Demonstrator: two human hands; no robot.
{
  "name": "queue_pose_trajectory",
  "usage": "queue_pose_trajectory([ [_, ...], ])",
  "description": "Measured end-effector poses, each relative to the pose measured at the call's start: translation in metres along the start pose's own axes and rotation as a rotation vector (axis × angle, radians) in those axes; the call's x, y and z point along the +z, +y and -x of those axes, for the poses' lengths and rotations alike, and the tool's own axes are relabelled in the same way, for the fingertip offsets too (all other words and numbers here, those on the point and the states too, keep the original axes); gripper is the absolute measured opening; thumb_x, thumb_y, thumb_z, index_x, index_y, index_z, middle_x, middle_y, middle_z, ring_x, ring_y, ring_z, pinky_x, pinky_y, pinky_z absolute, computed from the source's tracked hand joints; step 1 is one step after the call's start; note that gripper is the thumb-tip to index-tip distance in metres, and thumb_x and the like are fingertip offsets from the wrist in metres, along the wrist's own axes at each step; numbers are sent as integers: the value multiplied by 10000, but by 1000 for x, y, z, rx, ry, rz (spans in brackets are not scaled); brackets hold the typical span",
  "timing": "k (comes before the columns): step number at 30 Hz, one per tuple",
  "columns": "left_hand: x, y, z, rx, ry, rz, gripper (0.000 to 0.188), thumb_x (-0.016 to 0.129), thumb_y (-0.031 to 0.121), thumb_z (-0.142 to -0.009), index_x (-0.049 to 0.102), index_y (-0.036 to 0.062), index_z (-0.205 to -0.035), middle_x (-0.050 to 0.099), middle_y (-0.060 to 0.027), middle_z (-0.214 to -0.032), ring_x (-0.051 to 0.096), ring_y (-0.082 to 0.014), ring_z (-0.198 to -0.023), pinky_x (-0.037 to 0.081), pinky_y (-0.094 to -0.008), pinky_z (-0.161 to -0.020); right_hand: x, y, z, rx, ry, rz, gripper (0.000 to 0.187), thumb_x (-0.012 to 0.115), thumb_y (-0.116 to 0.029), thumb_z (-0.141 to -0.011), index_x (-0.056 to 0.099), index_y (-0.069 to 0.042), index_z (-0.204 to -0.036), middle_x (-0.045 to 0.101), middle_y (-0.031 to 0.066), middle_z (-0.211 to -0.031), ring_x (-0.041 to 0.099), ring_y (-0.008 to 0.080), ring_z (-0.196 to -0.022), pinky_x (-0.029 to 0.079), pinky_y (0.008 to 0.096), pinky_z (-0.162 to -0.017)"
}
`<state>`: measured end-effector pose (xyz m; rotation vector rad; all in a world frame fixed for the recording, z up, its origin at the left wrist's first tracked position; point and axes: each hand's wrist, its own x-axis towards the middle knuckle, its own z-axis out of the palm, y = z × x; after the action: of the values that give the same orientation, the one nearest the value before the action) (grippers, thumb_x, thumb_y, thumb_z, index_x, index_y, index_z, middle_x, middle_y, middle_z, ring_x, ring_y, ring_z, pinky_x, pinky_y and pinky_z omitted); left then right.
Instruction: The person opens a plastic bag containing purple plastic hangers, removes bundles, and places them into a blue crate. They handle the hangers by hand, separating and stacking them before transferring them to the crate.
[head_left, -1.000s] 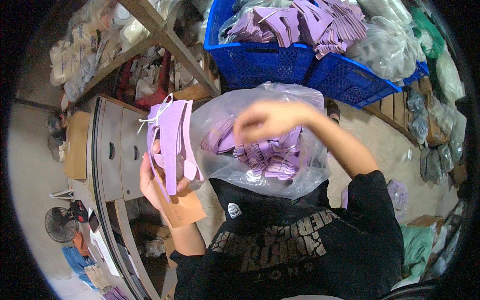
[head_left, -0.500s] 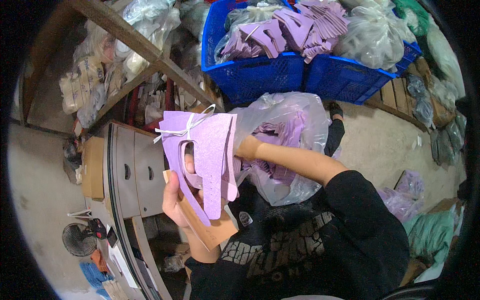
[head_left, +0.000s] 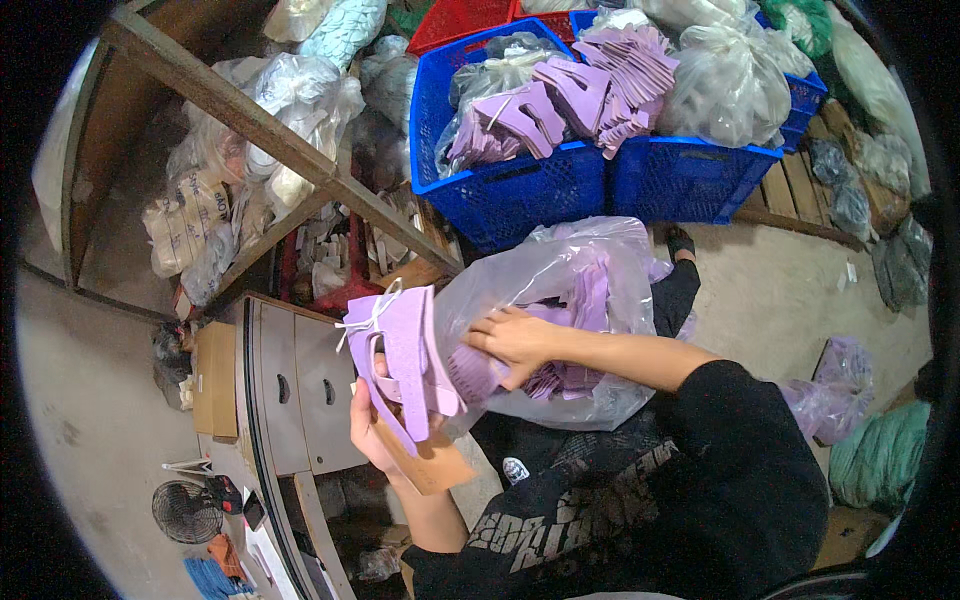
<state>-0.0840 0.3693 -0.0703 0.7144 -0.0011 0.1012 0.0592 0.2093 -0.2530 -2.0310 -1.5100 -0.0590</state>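
My left hand (head_left: 368, 425) grips a bundle of purple cut-out pieces (head_left: 408, 325), felt-like and tied at the top with a white strip. A flat brown card (head_left: 432, 468) is clasped along with it. Close to the bundle's right side, my right hand (head_left: 518, 345) is closed on a small stack of purple pieces (head_left: 473, 374), slightly blurred. That stack is at the mouth of a clear plastic bag (head_left: 480, 285). More loose purple pieces (head_left: 590, 300) lie inside the bag, partly covered by my right forearm.
Blue crates (head_left: 520, 205) at the back hold tied purple bundles (head_left: 580, 95) and a knotted clear bag (head_left: 720, 95). A grey cabinet (head_left: 290, 390) stands at left, below a wooden frame (head_left: 230, 100). A fan (head_left: 187, 510) sits lower left; a purple-filled bag (head_left: 840, 385) lies at right.
My right hand has come up out of the bag and left toward the bundle, bringing a stack of purple pieces. The whole view has shifted, and the bundle appears lower and turned more edge-on.
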Motion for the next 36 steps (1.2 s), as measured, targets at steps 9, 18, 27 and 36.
queue_pose_trajectory([
  [9,-26,-1,-28,17,-26,353,300,403,352,-1069,544,96,-1138,674,-129,-1175,674,-216,-608,497,-327,-360,-174,14,125,506,728,-497,996,792,-536,-714,463,25,-1467,543,155,-1414,514,273,-1319,397,421,-1140],
  [18,-22,-3,-28,-13,43,362,304,414,381,-1073,504,97,-1128,663,-160,-1138,606,-177,-482,472,-330,-319,-319,195,54,760,1318,-880,705,579,-559,-1001,554,36,-1378,634,211,-1346,604,377,-1244,490,458,-1049],
  [27,-28,-8,-32,-1,63,288,314,413,402,-1072,499,105,-1125,669,-171,-1095,603,-233,-464,472,-367,-306,-264,314,69,949,683,742,539,530,-431,-997,478,-349,-1527,322,316,-1606,397,585,-1396,390,672,-1100],
  [36,-23,-10,-26,8,53,213,315,404,379,-1076,546,106,-1136,695,-143,-1058,614,-195,-484,429,-328,-298,-274,277,96,822,483,1014,555,543,-534,-1006,444,-430,-1542,323,275,-1622,422,492,-1426,412,686,-1069],
])
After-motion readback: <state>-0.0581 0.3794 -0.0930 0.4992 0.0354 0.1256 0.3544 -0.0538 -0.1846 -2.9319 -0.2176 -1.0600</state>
